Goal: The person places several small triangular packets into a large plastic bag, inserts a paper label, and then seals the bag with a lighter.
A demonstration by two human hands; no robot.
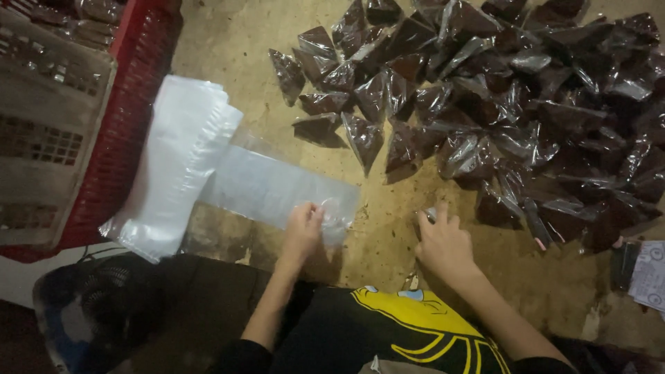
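Note:
My left hand [305, 223] pinches the near end of a clear empty plastic bag [273, 187] that lies flat on the brown tabletop. My right hand [443, 239] rests on the table to the right with its fingers curled around a small pale thing [431, 215]; what that thing is cannot be made out. A large heap of small triangular plastic packets filled with dark brown stuff [485, 97] spreads over the far right of the table, just beyond my right hand.
A thick stack of white plastic bags [176, 163] lies left of the clear bag. Red and grey plastic crates [76, 118] stand at the far left. A printed paper [651, 273] sits at the right edge. A dark fan [104, 312] is at lower left.

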